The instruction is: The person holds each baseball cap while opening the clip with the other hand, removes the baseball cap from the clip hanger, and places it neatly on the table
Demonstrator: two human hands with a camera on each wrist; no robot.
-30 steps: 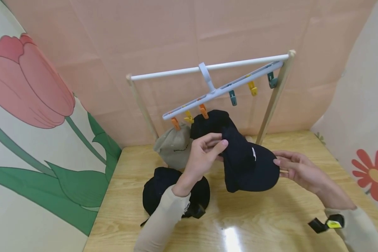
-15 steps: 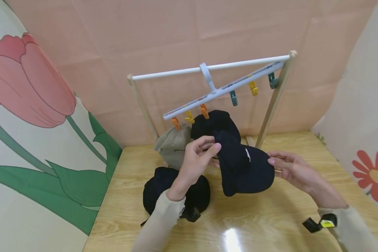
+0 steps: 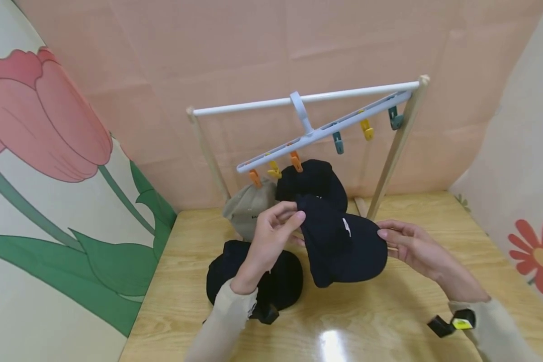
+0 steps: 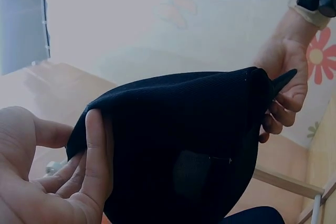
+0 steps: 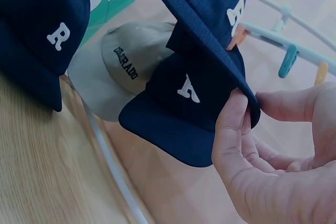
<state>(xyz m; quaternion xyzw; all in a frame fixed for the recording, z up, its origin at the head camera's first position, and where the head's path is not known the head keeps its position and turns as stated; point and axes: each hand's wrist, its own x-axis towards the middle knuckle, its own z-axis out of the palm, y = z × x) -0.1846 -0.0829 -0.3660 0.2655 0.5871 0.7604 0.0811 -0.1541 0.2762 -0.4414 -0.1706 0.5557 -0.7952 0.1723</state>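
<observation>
We have a navy cap raised between both hands, above the tabletop. Our left hand pinches its crown edge, thumb on one side and fingers on the other; our right hand pinches the brim's outer edge between thumb and fingers.

Both holds catch only the margins, so the likeliest trouble is a slip: if we let go on the right too early, the brim could swing down and twist the soft crown out of the left pinch. Drawing our hands together could also buckle the crown and fold its edge under.

Just beyond the left hand, a beige cap and a second dark cap sit beneath the nearer end of the clip bar; we cannot tell how firmly the clips hold them. Pushing our cap forward could bump the dark one and work it loose. The bar hangs aslant from one hook, so a knock might swing it or slide it along the white rail.

Below our left hand, the forearm passes over another dark cap; lowering the elbow could drag it.
</observation>
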